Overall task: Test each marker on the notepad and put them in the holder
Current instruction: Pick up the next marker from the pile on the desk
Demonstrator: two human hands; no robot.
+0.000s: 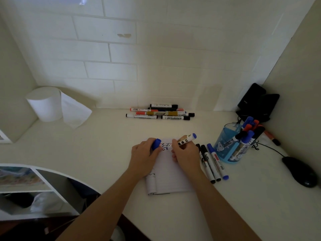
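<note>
The task is judged partly done: check marks (165,146) are seen on the notepad (166,180) under the hands, and several markers are stood in the blue holder (225,145) right of the right hand (186,153), by which a blue marker (186,139) is gripped. Its cap (156,144) is gripped by the left hand (145,154). A pile (159,112) beyond the hands and three markers (212,162) just beside the right hand are judged left.

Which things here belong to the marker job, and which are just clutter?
Job: marker in right hand; cap in left hand; notepad; holder; three markers beside the pad; marker pile by the wall.

Lying about: paper roll; mouse; black case.
</note>
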